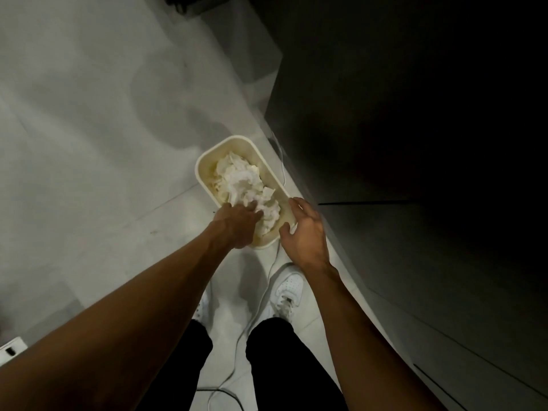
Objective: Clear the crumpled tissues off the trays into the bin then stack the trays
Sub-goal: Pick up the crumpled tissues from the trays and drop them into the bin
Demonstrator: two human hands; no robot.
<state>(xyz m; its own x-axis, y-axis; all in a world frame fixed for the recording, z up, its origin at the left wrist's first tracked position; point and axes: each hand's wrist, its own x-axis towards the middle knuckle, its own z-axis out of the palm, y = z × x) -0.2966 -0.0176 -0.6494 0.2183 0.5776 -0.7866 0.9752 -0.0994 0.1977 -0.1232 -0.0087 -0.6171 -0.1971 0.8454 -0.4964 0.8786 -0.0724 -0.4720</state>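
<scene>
partly, the left hand (237, 225) hides among tissues (240, 180) in the bin (204, 161).

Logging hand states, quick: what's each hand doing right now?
Left hand: open, fingers pressing the tissues in the bin.
Right hand: open, spread by the bin's rim.

Left hand (237, 223) presses on the tissues (243, 179) heaped in the bin (268, 170); right hand (305, 229), fingers spread, at the bin's near corner

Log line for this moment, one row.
left hand: on tissues in bin, grip unclear | right hand: open, at bin rim | trays: not in view
</scene>
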